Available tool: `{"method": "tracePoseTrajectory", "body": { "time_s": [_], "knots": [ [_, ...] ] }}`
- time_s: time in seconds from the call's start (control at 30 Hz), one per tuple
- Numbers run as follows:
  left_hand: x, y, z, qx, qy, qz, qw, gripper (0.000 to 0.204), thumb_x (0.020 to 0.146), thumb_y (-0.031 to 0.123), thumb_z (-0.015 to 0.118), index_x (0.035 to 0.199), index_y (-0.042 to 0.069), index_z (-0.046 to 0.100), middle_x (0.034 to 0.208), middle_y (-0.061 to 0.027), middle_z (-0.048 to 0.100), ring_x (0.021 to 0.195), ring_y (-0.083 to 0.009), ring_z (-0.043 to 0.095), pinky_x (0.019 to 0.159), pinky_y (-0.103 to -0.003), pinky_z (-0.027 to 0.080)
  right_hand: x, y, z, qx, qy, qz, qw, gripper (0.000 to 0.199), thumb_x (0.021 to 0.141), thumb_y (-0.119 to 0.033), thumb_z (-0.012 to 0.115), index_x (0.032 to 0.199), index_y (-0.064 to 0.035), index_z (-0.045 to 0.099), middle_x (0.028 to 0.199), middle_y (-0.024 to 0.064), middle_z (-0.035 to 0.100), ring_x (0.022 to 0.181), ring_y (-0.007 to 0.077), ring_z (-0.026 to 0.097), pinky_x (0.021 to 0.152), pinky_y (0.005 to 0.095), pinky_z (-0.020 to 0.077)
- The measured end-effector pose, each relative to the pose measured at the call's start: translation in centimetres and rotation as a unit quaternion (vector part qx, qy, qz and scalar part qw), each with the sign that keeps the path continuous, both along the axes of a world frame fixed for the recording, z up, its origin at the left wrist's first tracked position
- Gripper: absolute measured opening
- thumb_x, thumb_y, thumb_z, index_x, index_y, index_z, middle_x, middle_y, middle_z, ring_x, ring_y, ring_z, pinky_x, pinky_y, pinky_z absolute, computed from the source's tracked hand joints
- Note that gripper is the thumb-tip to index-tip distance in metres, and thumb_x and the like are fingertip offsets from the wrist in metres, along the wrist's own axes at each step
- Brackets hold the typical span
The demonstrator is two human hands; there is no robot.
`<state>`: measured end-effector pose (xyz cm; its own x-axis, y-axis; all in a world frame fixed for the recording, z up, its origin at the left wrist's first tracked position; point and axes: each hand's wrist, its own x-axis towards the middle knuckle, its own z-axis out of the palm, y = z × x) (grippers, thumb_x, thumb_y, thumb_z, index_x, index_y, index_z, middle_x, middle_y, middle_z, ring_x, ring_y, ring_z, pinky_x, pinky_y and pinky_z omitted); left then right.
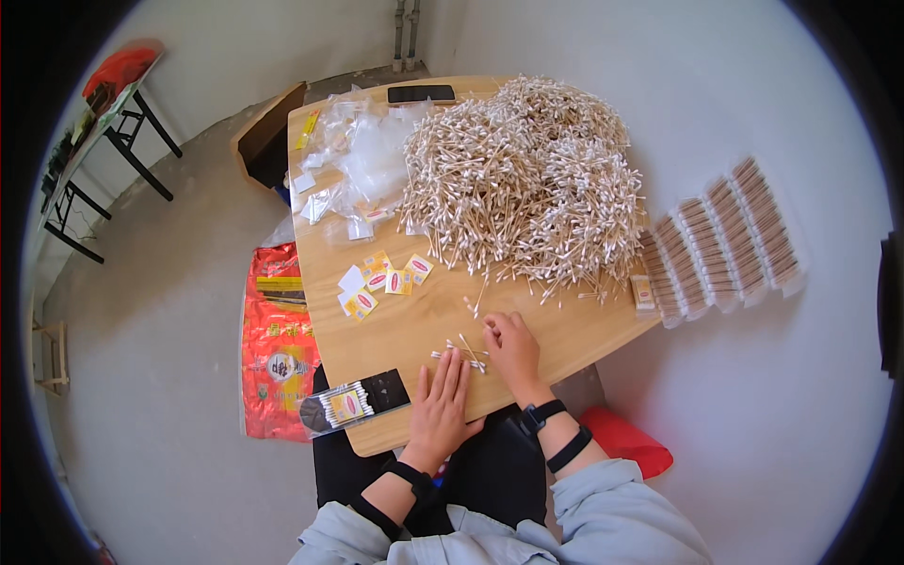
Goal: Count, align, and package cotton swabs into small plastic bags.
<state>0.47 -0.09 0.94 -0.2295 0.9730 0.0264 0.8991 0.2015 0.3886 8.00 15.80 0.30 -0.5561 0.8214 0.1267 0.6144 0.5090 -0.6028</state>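
Observation:
My left hand (441, 405) lies flat on the wooden table (395, 325), fingers stretched out. Its fingertips touch a few loose cotton swabs (474, 351). Beside it, my right hand (513, 353) is closed in a pinch, with what looks like a cotton swab at its fingertips, partly hidden by the fingers. A large heap of cotton swabs (537, 179) covers the far right of the table. By my left hand, at the table's edge, a dark tray (381, 389) bears a clear bag of cotton swabs with a yellow label card (347, 406).
Yellow-and-white label cards (398, 282) lie left of the heap, below clear plastic bags (372, 160). A black phone (421, 93) rests at the far edge. Rows of packed swabs (720, 240) stand at the right. A red sack (273, 348) and an open carton (266, 141) are left.

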Motion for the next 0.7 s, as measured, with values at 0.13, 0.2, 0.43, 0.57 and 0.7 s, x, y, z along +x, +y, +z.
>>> {"method": "tracePoseTrajectory", "body": {
  "time_s": [0.13,0.2,0.43,0.57,0.7],
  "knots": [
    [0.0,0.0,0.1,-0.006,-0.004,-0.002,1.0,0.099,0.069,0.05,0.071,0.145,-0.001,0.034,0.156,-0.0178,0.024,0.147,-0.0282,0.018,0.117,-0.05,0.012,1.1,-1.9,0.9,-0.107,0.017,0.059,0.992,0.025,0.084,-0.013,0.066,0.109,-0.0137,0.065,0.091,0.0077,0.057,0.072,0.025,0.062,0.066,0.0365,0.0514],
    [0.0,0.0,0.2,-0.001,-0.001,-0.001,1.0,0.099,0.07,0.05,0.071,0.145,-0.001,0.033,0.156,-0.0175,0.024,0.147,-0.028,0.017,0.118,-0.05,0.012,0.4,-1.2,1.0,-0.11,0.068,0.031,0.991,0.028,0.081,-0.011,0.067,0.109,-0.0127,0.066,0.095,0.0082,0.055,0.077,0.0251,0.061,0.069,0.0358,0.0518],
    [0.2,0.4,0.1,-0.006,-0.01,0.0,1.0,0.098,0.069,0.05,0.071,0.145,-0.001,0.034,0.156,-0.016,0.025,0.147,-0.0269,0.018,0.118,-0.05,0.011,-2.5,3.2,1.3,0.047,0.03,0.193,0.98,0.021,0.076,-0.006,0.069,0.096,-0.0132,0.071,0.101,0.0097,0.052,0.1,0.0276,0.055,0.083,0.0384,0.0493],
    [0.2,0.1,-0.5,0.011,0.0,0.008,1.0,0.097,0.069,0.049,0.07,0.144,-0.001,0.035,0.155,-0.0159,0.027,0.147,-0.0271,0.02,0.118,-0.05,0.012,-1.8,3.8,1.4,0.0,-0.005,0.215,0.976,0.013,0.076,-0.008,0.07,0.089,-0.0084,0.068,0.101,0.0105,0.053,0.1,0.028,0.055,0.084,0.0374,0.0484],
    [0.2,0.0,-0.3,0.017,0.003,0.015,1.0,0.096,0.069,0.048,0.071,0.143,-0.001,0.036,0.154,-0.016,0.028,0.146,-0.0279,0.021,0.117,-0.05,0.013,-0.9,3.6,1.4,-0.15,0.046,0.11,0.981,0.011,0.08,-0.01,0.07,0.088,-0.0042,0.067,0.098,0.0104,0.055,0.098,0.026,0.056,0.082,0.0349,0.0483]
  ]
}}
